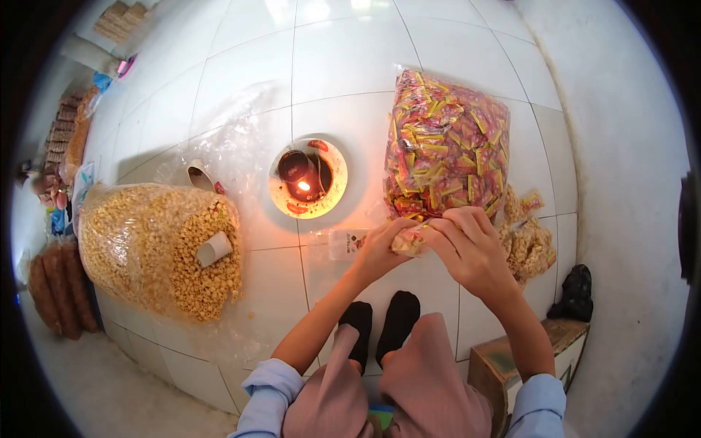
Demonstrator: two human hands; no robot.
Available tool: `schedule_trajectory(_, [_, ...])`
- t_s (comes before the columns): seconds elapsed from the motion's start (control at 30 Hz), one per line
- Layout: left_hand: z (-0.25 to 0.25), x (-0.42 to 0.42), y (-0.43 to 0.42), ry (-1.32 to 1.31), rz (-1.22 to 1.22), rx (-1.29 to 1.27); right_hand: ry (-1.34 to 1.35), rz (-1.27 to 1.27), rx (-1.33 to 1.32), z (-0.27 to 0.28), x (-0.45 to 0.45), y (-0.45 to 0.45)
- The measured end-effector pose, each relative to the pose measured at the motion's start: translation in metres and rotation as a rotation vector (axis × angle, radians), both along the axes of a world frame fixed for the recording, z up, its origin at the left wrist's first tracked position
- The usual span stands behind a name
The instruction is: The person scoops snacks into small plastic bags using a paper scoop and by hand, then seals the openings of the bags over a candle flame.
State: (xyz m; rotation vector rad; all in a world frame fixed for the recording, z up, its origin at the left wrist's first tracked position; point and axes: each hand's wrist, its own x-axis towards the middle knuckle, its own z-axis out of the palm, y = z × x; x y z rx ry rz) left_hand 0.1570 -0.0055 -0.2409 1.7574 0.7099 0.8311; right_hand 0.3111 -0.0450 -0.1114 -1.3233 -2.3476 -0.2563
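Between my hands is a small clear plastic bag (409, 241) with pale snack pieces inside. My left hand (376, 252) is closed around its left side. My right hand (471, 244) has its fingers bent at the bag's right edge and appears to pinch it; the fingertips are partly hidden. Just beyond both hands lies a large clear bag of red and yellow sachets (449, 146). Flat printed plastic bags (343, 244) rest on the floor beside my left hand. Filled snack packs (529, 252) lie to the right of my right hand.
A lit flame burns in a white bowl (336, 201) ahead on the tiles. To the left lies a big open bag of puffed snack (131, 226) with a white cup (214, 249) in it. Another cup (198, 175) lies behind. A wooden box (504, 350) stands at right.
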Motion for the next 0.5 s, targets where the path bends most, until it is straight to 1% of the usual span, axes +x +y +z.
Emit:
schedule_trajectory(0.07, [0.001,-0.002,-0.001,0.043,-0.014,-0.028,0.026,0.005,0.026,-0.006,-0.004,0.004])
schedule_trajectory(0.1, [0.002,-0.003,-0.002,0.086,-0.028,-0.056,0.031,0.022,-0.015,-0.009,-0.007,0.007])
schedule_trajectory(0.17, [0.005,-0.004,0.000,0.067,-0.022,-0.095,0.034,0.039,-0.056,-0.012,-0.009,0.011])
schedule_trajectory(0.23, [0.007,-0.004,0.001,0.045,-0.017,-0.133,0.047,0.118,-0.204,-0.012,-0.010,0.014])
schedule_trajectory(0.3, [0.012,-0.005,0.001,-0.003,-0.001,-0.133,0.064,0.078,-0.192,-0.009,-0.011,0.016])
schedule_trajectory(0.37, [0.025,-0.008,0.000,0.003,-0.021,-0.151,0.080,0.041,-0.172,0.000,-0.012,0.017])
schedule_trajectory(0.43, [0.045,-0.010,-0.003,0.008,-0.048,-0.153,0.063,0.034,-0.263,0.017,-0.011,0.015])
schedule_trajectory(0.47, [0.057,-0.012,-0.005,0.019,-0.091,-0.209,0.056,0.033,-0.239,0.027,-0.011,0.013])
schedule_trajectory(0.5, [0.070,-0.014,-0.007,0.029,-0.134,-0.261,0.047,0.040,-0.271,0.037,-0.011,0.012])
